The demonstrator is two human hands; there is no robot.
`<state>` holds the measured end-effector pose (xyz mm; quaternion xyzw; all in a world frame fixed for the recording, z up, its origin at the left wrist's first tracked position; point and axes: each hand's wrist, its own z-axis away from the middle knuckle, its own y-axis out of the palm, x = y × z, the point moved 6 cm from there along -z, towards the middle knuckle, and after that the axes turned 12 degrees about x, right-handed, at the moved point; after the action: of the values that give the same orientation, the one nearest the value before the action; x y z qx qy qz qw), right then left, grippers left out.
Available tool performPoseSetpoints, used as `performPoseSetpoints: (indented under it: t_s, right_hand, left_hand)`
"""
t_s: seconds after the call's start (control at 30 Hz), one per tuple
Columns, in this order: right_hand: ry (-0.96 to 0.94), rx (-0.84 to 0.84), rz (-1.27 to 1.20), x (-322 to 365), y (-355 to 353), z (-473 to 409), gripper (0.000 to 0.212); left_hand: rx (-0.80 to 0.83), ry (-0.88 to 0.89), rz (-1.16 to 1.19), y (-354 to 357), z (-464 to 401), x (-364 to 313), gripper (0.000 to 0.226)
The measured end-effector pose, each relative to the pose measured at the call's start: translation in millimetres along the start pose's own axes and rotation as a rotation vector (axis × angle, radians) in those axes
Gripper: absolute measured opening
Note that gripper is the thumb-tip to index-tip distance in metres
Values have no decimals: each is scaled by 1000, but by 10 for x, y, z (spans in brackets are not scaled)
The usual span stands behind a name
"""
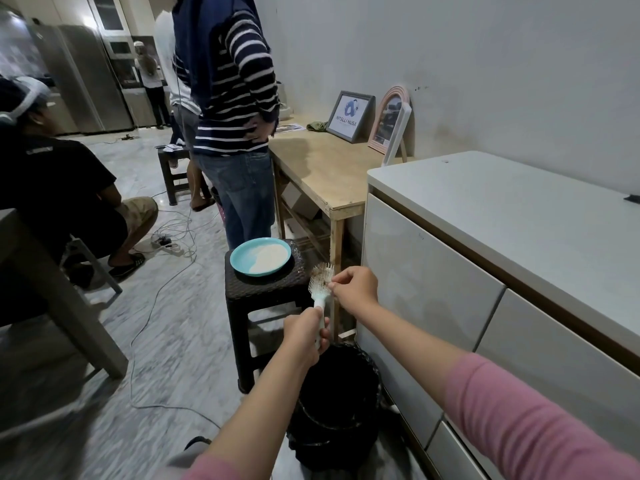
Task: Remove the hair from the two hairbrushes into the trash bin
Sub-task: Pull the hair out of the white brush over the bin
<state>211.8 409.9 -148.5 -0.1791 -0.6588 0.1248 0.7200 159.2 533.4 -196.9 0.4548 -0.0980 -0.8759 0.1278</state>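
Beside a white cabinet, a person works over a black trash bin at six o'clock, below a dark stool carrying a teal plate. Left hand is wrapped around the handle of a white hairbrush, held upright above the bin; right hand pinches hair at the bristles. Pulling the tuft away along the bristles, over the bin's mouth, should lift it cleanly. No second brush shows. At one o'clock, a framed sign reads "INTELLI NUSA".
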Motion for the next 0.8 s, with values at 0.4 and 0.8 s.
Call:
performPoseSetpoints:
  t_s: [0.4, 0.8]
  right_hand:
    - [14, 74, 39, -226, -127, 73, 11]
    - [213, -37, 34, -589, -472, -117, 32]
  left_hand:
    - [-181, 107, -91, -797, -170, -325, 14]
    - [-281, 149, -46, -1133, -133, -353, 24]
